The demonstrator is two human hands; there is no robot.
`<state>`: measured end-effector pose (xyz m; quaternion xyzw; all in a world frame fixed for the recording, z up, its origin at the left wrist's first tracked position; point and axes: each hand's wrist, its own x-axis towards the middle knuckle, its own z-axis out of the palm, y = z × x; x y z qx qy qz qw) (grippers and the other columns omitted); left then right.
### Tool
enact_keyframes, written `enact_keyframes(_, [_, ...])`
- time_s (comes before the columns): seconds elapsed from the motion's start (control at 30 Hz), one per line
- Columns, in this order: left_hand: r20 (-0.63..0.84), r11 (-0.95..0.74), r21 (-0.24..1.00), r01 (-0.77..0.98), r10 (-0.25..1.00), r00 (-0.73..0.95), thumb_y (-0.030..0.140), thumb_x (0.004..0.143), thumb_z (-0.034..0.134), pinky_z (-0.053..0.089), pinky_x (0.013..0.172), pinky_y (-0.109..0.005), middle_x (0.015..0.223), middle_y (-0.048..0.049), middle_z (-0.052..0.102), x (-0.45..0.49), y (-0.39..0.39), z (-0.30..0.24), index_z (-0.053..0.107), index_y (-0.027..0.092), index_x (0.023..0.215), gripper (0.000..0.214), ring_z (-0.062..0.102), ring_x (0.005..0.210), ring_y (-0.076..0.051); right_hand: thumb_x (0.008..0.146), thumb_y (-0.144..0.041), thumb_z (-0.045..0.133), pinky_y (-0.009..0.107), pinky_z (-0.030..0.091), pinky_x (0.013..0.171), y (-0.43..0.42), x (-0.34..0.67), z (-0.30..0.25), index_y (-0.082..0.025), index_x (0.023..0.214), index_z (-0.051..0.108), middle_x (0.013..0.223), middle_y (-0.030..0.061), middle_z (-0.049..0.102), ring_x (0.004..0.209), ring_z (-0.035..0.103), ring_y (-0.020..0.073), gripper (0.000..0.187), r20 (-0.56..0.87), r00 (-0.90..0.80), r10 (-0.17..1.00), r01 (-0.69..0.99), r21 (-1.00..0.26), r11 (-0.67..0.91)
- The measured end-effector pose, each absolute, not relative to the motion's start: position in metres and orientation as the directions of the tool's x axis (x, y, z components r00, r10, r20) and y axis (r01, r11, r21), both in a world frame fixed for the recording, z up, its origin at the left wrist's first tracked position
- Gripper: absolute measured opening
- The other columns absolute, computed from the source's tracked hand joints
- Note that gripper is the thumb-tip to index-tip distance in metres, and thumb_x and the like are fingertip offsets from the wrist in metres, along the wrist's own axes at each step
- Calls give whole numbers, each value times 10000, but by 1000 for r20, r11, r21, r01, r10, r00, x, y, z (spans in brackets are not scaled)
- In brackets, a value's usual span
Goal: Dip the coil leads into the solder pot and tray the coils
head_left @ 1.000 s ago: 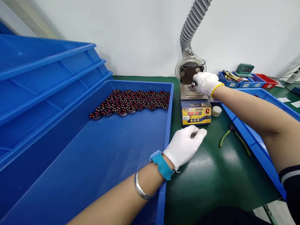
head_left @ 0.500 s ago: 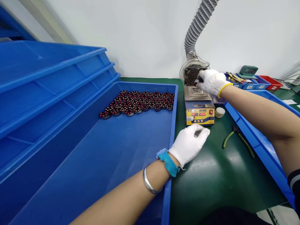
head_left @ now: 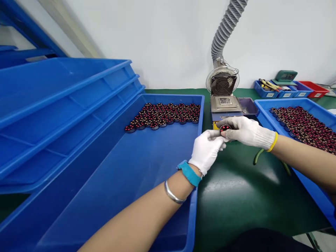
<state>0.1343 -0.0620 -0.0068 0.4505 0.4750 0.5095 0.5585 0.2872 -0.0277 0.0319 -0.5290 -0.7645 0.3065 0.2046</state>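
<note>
My right hand (head_left: pixel 243 132), in a white knit glove with a yellow cuff, grips a small round black part (head_left: pixel 225 129) with pinkish-red spots on its face. From the left, the fingertips of my gloved left hand (head_left: pixel 207 150) close at the lower left edge of the same part. Both hands meet just in front of a soldering pot (head_left: pixel 226 104) with a square metal top, and they cover most of its yellow front panel. A blue wristband (head_left: pixel 191 174) circles my left wrist.
Similar round parts (head_left: pixel 168 113) fill the far end of a blue tray (head_left: pixel 201 115) on the left; more (head_left: pixel 309 127) lie in a tray (head_left: pixel 282 102) on the right. Green-handled pliers (head_left: pixel 258 156) rest on the green table. Stacked blue trays (head_left: pixel 105 78) rise at left. A grey hose (head_left: pixel 228 29) hangs behind.
My right hand has come back from above the soldering pot, down toward me, with the round black part. My left hand has risen slightly to meet it. The view has shifted a little.
</note>
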Motion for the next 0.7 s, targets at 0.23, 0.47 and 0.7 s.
enact_keyframes(0.23, [-121,129,988,-81,989,89,296,775,683,515,583,-258,734,-51,687,134,-61,-6,623,113,865,213,630,582,-121,773,-330,664,245,551,634,9,299,43,-238,1034,683,795,10,722,667,662,138,277,-72,-177,982,624,-780,55])
enact_keyframes(0.47, [-182,189,982,-23,966,181,287,821,645,482,562,-236,710,-46,670,135,-64,-4,613,119,817,171,614,565,-109,752,-415,619,337,517,819,72,297,68,-229,927,722,858,22,717,845,659,205,275,276,-19,961,899,-415,137])
enact_keyframes(0.7, [-200,207,978,-11,953,227,281,833,637,482,565,-234,714,-40,665,135,-62,-5,623,117,839,165,609,563,-105,766,-396,586,440,505,858,108,290,58,-187,972,686,1051,94,687,1003,628,305,310,322,-62,945,971,-200,132])
